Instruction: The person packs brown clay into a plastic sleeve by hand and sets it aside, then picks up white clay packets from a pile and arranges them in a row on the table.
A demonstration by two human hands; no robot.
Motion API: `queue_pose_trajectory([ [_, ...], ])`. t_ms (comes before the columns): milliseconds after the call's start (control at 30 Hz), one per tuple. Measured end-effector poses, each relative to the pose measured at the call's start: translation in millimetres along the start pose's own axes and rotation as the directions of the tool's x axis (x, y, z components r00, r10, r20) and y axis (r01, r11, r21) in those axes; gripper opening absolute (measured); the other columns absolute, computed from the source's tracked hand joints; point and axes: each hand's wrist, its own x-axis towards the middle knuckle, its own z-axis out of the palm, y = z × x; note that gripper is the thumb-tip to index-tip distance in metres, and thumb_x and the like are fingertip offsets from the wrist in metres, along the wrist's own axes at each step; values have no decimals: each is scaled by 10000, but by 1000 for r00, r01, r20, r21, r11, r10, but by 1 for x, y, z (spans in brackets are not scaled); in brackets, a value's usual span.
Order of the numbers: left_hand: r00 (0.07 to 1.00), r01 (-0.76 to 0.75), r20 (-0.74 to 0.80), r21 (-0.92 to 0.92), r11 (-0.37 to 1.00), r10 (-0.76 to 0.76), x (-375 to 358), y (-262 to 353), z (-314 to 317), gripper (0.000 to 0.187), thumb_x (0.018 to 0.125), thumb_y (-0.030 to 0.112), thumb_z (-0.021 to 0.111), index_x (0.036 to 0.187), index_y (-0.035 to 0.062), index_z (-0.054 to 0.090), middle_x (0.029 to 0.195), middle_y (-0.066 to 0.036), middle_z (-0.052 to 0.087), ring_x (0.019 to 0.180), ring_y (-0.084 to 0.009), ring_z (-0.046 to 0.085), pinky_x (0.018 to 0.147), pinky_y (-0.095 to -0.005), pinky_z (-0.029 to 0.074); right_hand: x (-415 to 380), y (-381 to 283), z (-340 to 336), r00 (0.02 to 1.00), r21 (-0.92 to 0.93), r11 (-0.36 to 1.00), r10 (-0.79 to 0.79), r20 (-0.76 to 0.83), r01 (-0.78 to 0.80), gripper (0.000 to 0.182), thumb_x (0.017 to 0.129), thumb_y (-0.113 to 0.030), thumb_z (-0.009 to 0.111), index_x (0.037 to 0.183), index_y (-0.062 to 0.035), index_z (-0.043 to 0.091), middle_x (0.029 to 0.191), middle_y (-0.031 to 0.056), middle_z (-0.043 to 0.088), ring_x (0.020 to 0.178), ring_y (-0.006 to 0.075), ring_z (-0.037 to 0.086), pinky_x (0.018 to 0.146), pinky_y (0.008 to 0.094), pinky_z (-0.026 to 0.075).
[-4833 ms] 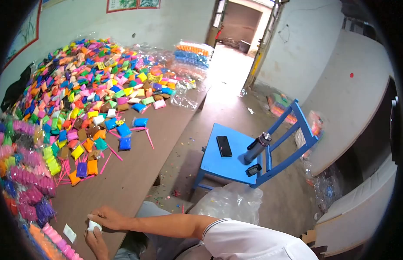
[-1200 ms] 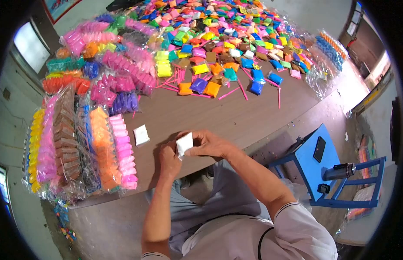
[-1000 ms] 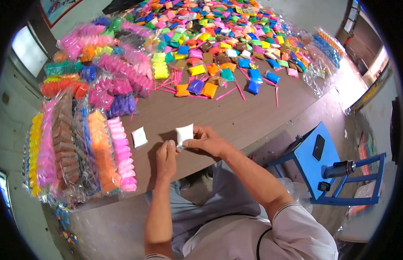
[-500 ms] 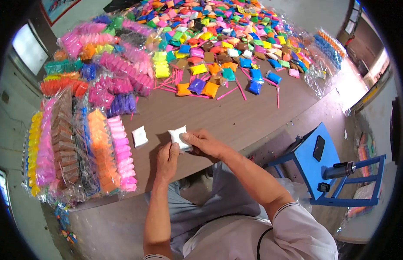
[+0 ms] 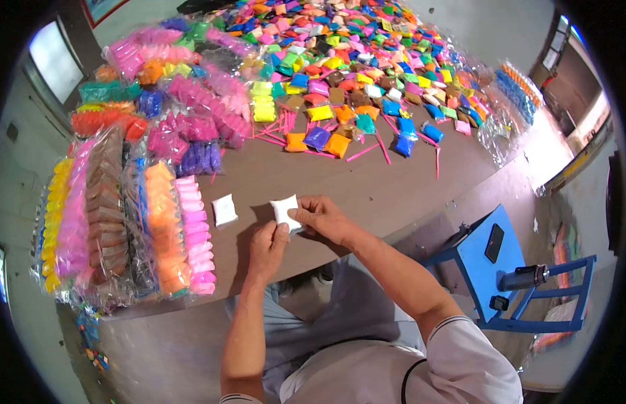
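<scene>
A small, puffy white packet (image 5: 284, 210) is held just above the near part of the brown table, between my two hands. My right hand (image 5: 321, 217) grips its right side, thumb on top and fingers behind. At the packet's lower left edge, my left hand (image 5: 268, 248) is closed with the thumb up against it; its fingertips are hidden. A second white packet (image 5: 225, 211) lies flat on the table to the left of my hands.
Clear bags of colored packets (image 5: 168, 229) line the table's left side. A large heap of loose colored packets (image 5: 353, 64) and pink sticks (image 5: 384, 147) covers the back. To the right stands a blue chair (image 5: 471, 276) bearing a phone (image 5: 494, 243) and a bottle (image 5: 524, 277).
The view has shifted slightly. My left hand has slid down a little toward the packet's lower edge, showing more of the packet. My right hand keeps its grip.
</scene>
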Motion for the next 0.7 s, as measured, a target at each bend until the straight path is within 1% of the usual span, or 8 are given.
queue_pose_trajectory([
  [133,998,61,24,-62,996,-60,-2,4,-5,445,986,343,553,708,-2,511,628,-116,541,603,-259,489,616,-392,420,41,8,4,986,-67,993,-103,-132,94,198,951,-224,666,937,-28,647,706,-21,553,552,58,444,481,240,363],
  [200,999,48,-16,-97,994,-50,-3,5,-2,430,968,299,587,683,-3,475,598,-117,496,579,-260,452,602,-388,401,59,8,17,982,-127,984,-137,-129,121,209,937,-181,669,1033,-8,601,713,11,571,546,84,486,476,256,386],
  [267,999,-32,3,9,999,32,-3,-3,-1,418,972,290,577,674,4,514,604,-47,526,592,-112,484,557,-311,402,81,16,28,979,-232,966,-151,-137,117,295,916,-139,674,1143,-6,540,689,57,589,542,131,546,483,293,427],
  [300,999,-46,-16,30,999,46,-3,-3,0,404,957,263,593,672,-4,488,597,-71,500,584,-140,472,560,-337,396,91,16,33,968,-419,894,-222,-113,156,379,897,-117,679,1216,-26,497,672,107,600,546,170,586,498,333,449],
  [400,993,-114,-28,52,992,116,-3,1,1,382,932,229,613,677,-16,468,594,-113,466,571,-203,453,568,-376,383,104,15,38,979,-511,846,-202,-39,154,363,880,-123,692,1192,-39,527,667,122,609,554,197,599,525,360,461],
  [533,991,-120,-48,72,990,124,-5,8,1,357,907,206,627,687,-25,465,615,-153,452,582,-264,435,589,-400,372,112,21,38,966,-567,795,-259,5,217,352,866,-147,715,1171,-39,575,682,120,619,566,212,597,546,374,462],
  [600,996,-85,-1,105,991,86,-5,9,-1,301,901,234,631,726,0,556,677,-167,545,684,-358,519,703,-449,418,110,21,37,905,-574,723,-418,79,384,336,858,-163,728,1156,-43,632,695,111,629,588,220,596,566,375,468],
  [700,989,-147,-10,113,983,149,-4,9,0,284,883,215,641,721,0,554,681,-170,554,695,-370,535,704,-453,418,101,10,37,923,-594,737,-385,24,323,343,848,-163,738,1167,-58,666,712,113,638,605,218,596,573,371,471],
])
